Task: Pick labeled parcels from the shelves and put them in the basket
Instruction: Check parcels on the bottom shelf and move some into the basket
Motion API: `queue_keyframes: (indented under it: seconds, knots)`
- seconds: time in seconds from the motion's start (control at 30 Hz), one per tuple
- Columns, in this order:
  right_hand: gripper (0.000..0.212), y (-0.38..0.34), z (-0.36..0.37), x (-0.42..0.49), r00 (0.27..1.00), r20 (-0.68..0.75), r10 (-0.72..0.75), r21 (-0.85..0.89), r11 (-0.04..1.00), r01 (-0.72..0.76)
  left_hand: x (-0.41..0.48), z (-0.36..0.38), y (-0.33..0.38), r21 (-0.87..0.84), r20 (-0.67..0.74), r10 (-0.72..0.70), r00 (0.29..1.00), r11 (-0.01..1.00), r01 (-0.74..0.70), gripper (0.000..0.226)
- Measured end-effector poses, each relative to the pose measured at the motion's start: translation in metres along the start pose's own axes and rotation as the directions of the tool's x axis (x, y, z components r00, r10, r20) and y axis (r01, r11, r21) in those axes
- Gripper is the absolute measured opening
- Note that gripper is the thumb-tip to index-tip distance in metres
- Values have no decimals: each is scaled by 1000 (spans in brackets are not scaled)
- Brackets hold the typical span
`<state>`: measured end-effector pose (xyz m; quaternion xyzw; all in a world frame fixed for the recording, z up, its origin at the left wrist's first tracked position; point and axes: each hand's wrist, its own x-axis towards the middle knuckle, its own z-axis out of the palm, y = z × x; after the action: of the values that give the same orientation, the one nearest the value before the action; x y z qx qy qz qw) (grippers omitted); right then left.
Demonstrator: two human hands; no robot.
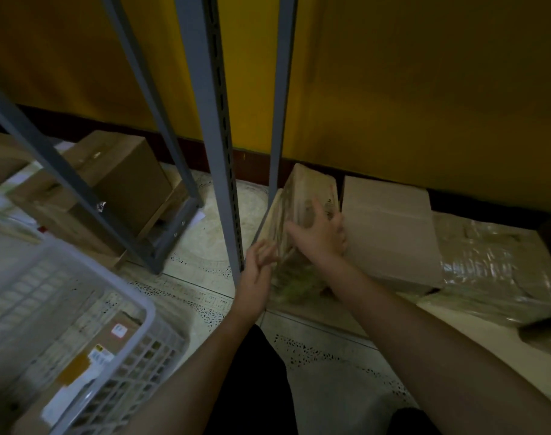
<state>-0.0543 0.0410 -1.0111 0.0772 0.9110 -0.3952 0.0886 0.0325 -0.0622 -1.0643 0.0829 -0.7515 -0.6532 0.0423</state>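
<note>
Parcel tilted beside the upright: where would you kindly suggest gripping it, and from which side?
Probably its upper edges, a hand on each, coming from the front and above: the parcel stands tilted on edge, hemmed between the upright and the box, leaving only its top free.

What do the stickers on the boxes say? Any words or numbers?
Nothing is readable.
Red and white sticker on the boxed parcel in the basket: too blurred.
Yellow and white label beside it: too blurred.
Dark marks on the tilted parcel: too blurred.
</note>
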Motion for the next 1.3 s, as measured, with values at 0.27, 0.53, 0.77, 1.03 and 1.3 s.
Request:
queue_keyframes:
  seconds: [0.27, 0.53, 0.77, 1.03, 1.3]
  knots:
    - [55, 87, -109, -18, 985, 169, -44, 798, 593, -110, 30, 7, 35, -241, 224, -397, 890, 863, 445, 80]
    - [41, 83, -136, -16, 942, -87, -324, 53, 943, 329, 33, 44, 57, -371, 255, -232, 939, 873, 316, 71]
    - [104, 42, -158, -24, 979, 73, -190, 589, 800, 112, 25, 67, 120, -291, 78, 287, 955, 923, -253, 47]
    - [76, 65, -166, -28, 973, 51, -225, 676, 725, 132, 21, 90, 122, -323, 228, 177, 957, 941, -97, 75]
    - [64, 48, -136, -43, 940, -33, -339, 610, 739, 288, 15, 73, 108, -380, 194, 122, 974, 924, -40, 53]
